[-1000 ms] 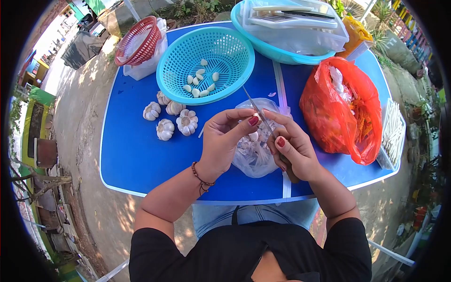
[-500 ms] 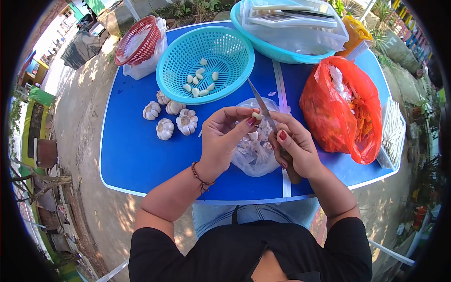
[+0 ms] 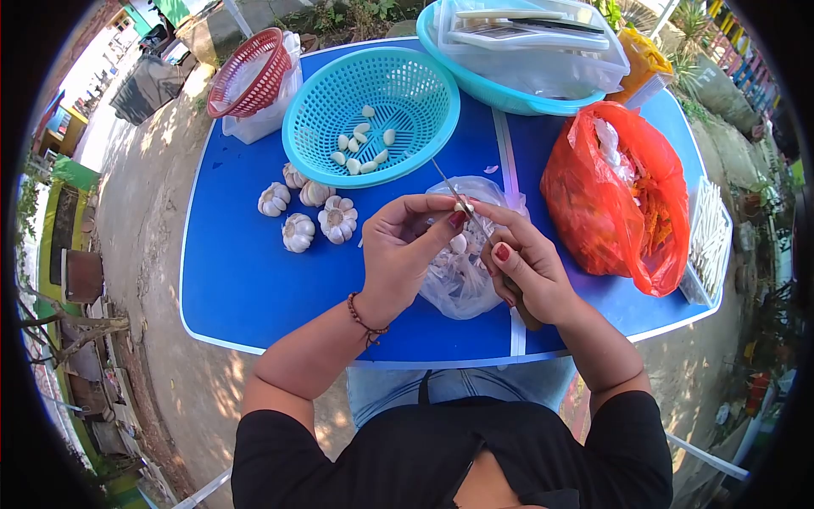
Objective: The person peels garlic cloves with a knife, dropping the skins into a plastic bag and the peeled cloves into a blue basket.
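Note:
Between the fingertips of my left hand a small garlic clove is pinched. My right hand grips a knife by its brown handle, and the blade lies against the clove, pointing up and left. Below both hands sits a clear plastic bag with garlic skins and a clove in it. Several peeled cloves lie in the turquoise colander beyond my hands. To the left, several whole garlic bulbs rest on the blue table.
A red plastic bag with orange-red contents stands at the right, beside a box of white sticks. At the back are a turquoise basin holding plastic containers, and a red basket on a clear container.
The knife has turned, its tip swinging left and down, with the blade now seen more edge-on at the clove. My left hand has barely moved.

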The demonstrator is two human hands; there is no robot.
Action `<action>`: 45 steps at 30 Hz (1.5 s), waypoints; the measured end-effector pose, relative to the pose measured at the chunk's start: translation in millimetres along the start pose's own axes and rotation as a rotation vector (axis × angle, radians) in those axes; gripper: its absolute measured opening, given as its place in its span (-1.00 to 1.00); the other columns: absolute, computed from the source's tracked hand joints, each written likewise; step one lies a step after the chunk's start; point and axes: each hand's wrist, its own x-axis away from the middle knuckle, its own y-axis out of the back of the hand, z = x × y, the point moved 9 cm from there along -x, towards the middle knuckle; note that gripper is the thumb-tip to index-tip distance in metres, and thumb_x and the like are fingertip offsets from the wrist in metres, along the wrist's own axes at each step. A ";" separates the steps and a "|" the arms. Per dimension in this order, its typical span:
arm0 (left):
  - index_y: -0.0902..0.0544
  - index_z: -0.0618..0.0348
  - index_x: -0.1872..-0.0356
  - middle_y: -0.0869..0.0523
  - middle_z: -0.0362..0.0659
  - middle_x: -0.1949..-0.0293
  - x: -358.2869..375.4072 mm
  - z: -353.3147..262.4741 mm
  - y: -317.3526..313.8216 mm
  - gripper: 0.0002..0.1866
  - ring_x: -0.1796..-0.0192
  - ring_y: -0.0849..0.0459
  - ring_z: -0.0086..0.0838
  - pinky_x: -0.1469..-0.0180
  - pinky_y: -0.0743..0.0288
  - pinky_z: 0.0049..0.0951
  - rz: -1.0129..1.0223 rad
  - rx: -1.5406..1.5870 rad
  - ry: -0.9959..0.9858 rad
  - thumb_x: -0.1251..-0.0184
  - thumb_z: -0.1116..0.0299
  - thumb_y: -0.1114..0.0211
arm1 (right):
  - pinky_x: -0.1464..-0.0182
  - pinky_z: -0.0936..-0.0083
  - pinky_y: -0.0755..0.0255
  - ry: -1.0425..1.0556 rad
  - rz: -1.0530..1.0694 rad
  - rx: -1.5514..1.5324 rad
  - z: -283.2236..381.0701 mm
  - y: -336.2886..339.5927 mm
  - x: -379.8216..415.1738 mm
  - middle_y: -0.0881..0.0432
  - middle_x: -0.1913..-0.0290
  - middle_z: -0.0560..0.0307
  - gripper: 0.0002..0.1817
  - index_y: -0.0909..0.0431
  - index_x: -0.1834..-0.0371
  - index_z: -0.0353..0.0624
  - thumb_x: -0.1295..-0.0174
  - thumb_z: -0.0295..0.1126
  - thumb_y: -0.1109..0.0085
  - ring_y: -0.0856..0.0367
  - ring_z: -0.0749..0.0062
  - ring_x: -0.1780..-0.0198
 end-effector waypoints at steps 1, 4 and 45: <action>-0.59 0.32 0.14 -0.69 -0.04 0.14 0.3 -0.9 0.1 -0.79 0.08 -0.69 -0.45 -0.02 -0.60 -0.49 -0.003 -0.009 -0.008 -0.19 0.65 -0.30 | 0.59 0.79 -0.17 -0.006 -0.005 -0.013 -1.8 0.6 0.1 -0.32 0.43 0.30 -0.52 -0.17 -0.42 -0.08 -0.46 -0.29 0.16 -0.24 0.77 0.64; -0.60 0.34 0.15 -0.69 -0.04 0.14 0.2 -2.3 -0.3 -0.80 0.08 -0.69 -0.45 -0.02 -0.59 -0.50 -0.011 -0.027 -0.023 -0.19 0.66 -0.29 | 0.59 0.79 -0.17 -0.026 -0.012 -0.026 -3.4 1.8 0.9 -0.32 0.43 0.30 -0.52 -0.17 -0.42 -0.07 -0.46 -0.27 0.17 -0.24 0.77 0.64; -0.60 0.32 0.12 -0.71 -0.04 0.16 0.6 -1.1 -1.0 -0.81 0.15 -0.71 -0.46 0.08 -0.65 -0.49 -0.016 -0.051 0.011 -0.25 0.56 -0.28 | 0.61 0.77 -0.15 0.012 -0.029 0.028 -3.0 3.7 0.5 -0.32 0.44 0.28 -0.55 -0.23 -0.38 -0.10 -0.45 -0.30 0.15 -0.26 0.76 0.65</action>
